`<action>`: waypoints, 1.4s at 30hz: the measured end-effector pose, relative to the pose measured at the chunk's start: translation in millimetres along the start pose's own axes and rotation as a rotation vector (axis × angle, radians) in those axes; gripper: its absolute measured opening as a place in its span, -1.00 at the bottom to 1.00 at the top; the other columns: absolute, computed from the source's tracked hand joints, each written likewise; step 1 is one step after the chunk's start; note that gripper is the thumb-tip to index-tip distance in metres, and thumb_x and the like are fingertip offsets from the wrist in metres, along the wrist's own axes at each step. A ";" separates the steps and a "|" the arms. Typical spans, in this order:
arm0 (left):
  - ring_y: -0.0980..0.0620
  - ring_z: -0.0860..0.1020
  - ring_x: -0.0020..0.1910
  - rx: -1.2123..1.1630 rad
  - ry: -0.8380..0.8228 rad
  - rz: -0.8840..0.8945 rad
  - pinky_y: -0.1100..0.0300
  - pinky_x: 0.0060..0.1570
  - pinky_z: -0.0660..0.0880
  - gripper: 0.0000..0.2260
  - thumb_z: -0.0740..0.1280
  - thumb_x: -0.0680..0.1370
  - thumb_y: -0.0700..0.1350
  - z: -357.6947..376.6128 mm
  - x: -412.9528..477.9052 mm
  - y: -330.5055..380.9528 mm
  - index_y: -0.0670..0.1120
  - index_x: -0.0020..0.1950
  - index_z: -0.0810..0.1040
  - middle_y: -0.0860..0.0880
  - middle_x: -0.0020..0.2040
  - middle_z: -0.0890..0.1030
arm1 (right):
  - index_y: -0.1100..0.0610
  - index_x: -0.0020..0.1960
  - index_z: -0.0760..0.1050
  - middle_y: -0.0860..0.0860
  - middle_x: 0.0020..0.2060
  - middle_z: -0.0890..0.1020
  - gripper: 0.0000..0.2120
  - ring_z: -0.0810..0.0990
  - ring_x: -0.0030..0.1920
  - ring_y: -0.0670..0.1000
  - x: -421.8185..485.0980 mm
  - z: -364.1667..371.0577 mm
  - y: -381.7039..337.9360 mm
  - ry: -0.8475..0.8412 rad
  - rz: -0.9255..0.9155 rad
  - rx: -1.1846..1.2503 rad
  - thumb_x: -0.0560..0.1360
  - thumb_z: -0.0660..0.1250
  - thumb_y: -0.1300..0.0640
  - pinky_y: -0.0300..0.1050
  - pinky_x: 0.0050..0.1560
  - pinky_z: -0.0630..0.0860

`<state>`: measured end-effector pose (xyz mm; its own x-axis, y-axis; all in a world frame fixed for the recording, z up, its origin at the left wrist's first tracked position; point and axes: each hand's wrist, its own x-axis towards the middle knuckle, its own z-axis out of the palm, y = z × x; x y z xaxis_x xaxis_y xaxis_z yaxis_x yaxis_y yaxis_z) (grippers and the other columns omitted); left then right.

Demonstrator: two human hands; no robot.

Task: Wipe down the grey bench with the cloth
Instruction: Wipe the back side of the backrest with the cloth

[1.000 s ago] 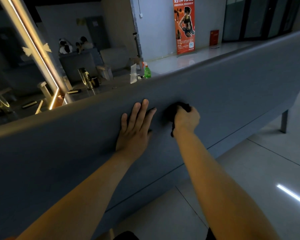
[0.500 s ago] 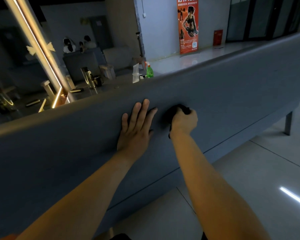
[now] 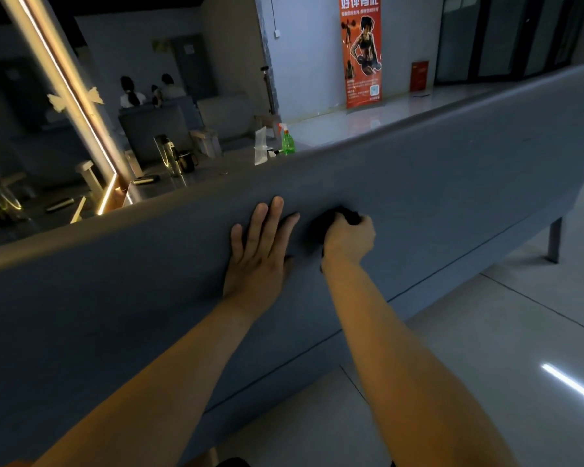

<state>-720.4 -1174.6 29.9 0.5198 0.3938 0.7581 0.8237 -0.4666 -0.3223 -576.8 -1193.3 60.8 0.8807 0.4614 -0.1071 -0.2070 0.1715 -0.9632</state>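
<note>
Two hands were on the grey bench (image 3: 452, 203), which ran long-ways from the lower left of the view up to the far right. The left hand (image 3: 258, 257) lay flat on it, fingers (image 3: 277, 214) straight and a little spread, pointing toward the far edge. Just to its right, the right hand (image 3: 349, 239) was curled round a dark cloth (image 3: 327, 220), wadded up against the bench top, so couldn't tell which way the cloth itself ran. A green spray bottle (image 3: 288, 143) stood past the far edge, orange poster (image 3: 363, 52) on the wall behind
</note>
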 end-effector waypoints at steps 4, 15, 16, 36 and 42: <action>-0.05 -0.36 0.60 0.052 -0.030 0.003 -0.07 0.46 -0.50 -0.13 0.49 0.47 0.05 3.3 1.8 0.2 0.01 0.63 0.06 -0.02 0.62 -0.36 | 0.19 0.07 0.55 0.01 -0.06 0.64 -0.89 0.61 -0.06 -0.02 -48.7 7.5 17.3 -0.197 -0.091 -0.043 0.57 0.37 0.19 -0.10 0.01 0.58; -0.01 -0.32 0.61 -0.014 -0.006 0.001 -0.24 0.46 -0.10 -0.17 0.51 0.48 0.04 5.7 -2.7 0.4 0.02 0.62 0.11 0.02 0.63 -0.33 | 0.23 0.12 0.54 0.12 0.01 0.62 -0.84 0.62 0.02 0.13 10.7 -5.0 -4.8 0.016 0.039 0.038 0.58 0.36 0.17 0.10 0.07 0.62; -0.01 -0.32 0.60 -0.002 -0.003 0.001 -0.24 0.45 -0.09 -0.16 0.51 0.48 0.04 7.3 -2.2 0.7 0.03 0.62 0.10 0.01 0.63 -0.33 | 0.24 0.14 0.53 0.11 0.03 0.61 -0.82 0.60 0.02 0.10 -0.1 -2.3 -3.1 -0.014 0.013 0.012 0.59 0.35 0.18 0.01 0.04 0.58; -0.02 -0.38 0.59 -0.005 -0.061 -0.001 -0.23 0.46 -0.23 -0.16 0.48 0.49 0.08 6.2 0.6 -1.2 0.03 0.63 0.06 0.00 0.61 -0.39 | 0.13 0.01 0.56 0.01 -0.08 0.66 -0.95 0.64 -0.04 0.01 -33.7 3.6 15.4 -0.189 -0.145 0.015 0.55 0.37 0.19 0.05 0.08 0.62; -0.01 -0.46 0.55 0.008 -0.151 -0.014 -0.10 0.42 -0.54 -0.18 0.38 0.54 0.10 1.1 4.3 0.9 0.04 0.63 -0.07 0.02 0.57 -0.48 | 0.06 0.01 0.59 -0.05 -0.13 0.67 -0.89 0.65 -0.09 -0.04 -43.9 -4.2 26.5 -0.421 -0.172 -0.156 0.53 0.35 0.22 -0.03 -0.02 0.66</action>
<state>-717.2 -1172.4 32.3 0.5358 0.5154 0.6688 0.8326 -0.4540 -0.3172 -619.2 -1212.7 38.9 0.6405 0.7560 0.1349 0.0207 0.1586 -0.9871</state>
